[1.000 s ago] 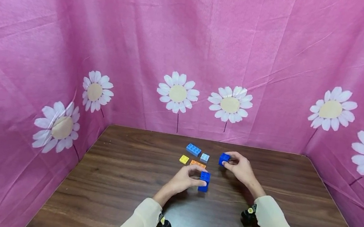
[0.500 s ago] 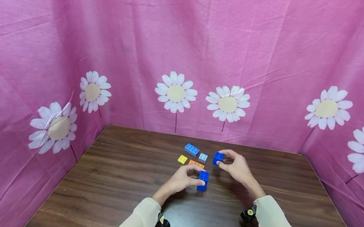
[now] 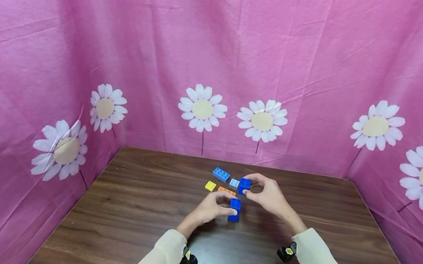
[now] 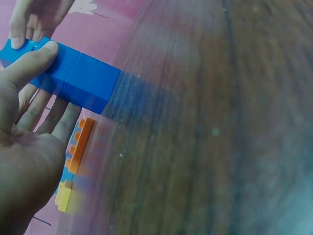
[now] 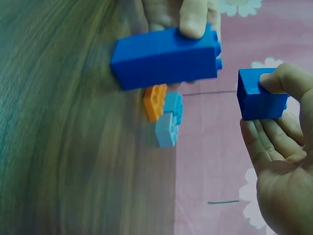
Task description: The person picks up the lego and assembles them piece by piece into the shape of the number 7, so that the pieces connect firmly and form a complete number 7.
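Note:
My left hand (image 3: pixel 209 208) holds a stack of two dark blue toy bricks (image 3: pixel 233 215) upright between thumb and fingers; the seam between the two shows in the left wrist view, where the stack (image 4: pixel 90 81) reaches down to the tabletop. My right hand (image 3: pixel 269 195) pinches a single dark blue brick (image 3: pixel 244 186) between thumb and fingers. In the right wrist view this single brick (image 5: pixel 261 95) is held apart from the studded top of the stack (image 5: pixel 166 56). From the head it appears just behind and a little right of the stack.
Behind the left hand lie an orange brick (image 3: pixel 227 191), a yellow brick (image 3: pixel 210 186), a light blue brick (image 3: pixel 233 183) and a longer blue brick (image 3: pixel 221 174). They rest on a brown wooden table (image 3: pixel 137 211). A pink curtain (image 3: pixel 157 53) with daisies hangs round the table's far and side edges.
My right hand has carried the single blue brick leftward, close to the stack and the light blue brick. The left hand and its stack have stayed almost in place.

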`<control>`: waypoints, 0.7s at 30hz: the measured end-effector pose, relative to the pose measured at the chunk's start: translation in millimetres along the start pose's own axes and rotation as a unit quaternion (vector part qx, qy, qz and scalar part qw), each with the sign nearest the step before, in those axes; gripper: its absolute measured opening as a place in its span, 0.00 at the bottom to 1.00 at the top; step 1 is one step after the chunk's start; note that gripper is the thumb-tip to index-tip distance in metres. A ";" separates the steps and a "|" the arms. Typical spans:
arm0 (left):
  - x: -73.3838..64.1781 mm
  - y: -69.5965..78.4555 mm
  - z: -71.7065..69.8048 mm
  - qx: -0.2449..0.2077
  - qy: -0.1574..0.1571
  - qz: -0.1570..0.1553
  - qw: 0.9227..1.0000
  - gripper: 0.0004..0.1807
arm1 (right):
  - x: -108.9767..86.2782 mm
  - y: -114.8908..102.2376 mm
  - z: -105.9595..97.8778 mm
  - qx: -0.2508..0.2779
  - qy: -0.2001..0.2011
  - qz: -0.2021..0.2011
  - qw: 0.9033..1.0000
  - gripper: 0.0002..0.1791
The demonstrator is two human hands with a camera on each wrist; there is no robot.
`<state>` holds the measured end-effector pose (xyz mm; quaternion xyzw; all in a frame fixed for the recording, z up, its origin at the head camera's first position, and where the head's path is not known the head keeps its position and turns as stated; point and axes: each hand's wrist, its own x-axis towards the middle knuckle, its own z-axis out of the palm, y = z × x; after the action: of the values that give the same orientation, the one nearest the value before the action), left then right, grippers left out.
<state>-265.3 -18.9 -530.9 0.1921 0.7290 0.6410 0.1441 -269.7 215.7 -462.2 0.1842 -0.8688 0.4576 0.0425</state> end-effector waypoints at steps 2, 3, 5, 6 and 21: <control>0.1 -0.5 0.2 -0.002 0.001 -0.002 1.000 0.19 | -0.9 -5.5 0.9 -0.001 -0.009 -0.005 1.000 0.21; 0.3 -0.7 0.3 -0.004 0.001 -0.002 1.000 0.19 | -1.4 -7.7 1.4 -0.002 -0.013 -0.009 1.000 0.21; 0.6 -1.4 0.5 -0.006 0.001 0.002 1.000 0.19 | -2.5 -11.7 2.1 -0.008 -0.021 -0.017 1.000 0.21; 0.8 -1.6 0.4 -0.004 0.001 0.004 1.000 0.19 | -2.9 -13.8 2.6 -0.012 -0.024 -0.021 0.999 0.21; 1.0 -1.4 0.8 -0.005 0.004 0.008 1.000 0.19 | -12.1 -18.1 10.6 -0.031 -0.058 -0.053 0.996 0.22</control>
<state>-265.9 -17.9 -532.3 0.1943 0.7246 0.6468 0.1375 -251.0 201.2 -457.1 0.2548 -0.8724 0.4164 0.0220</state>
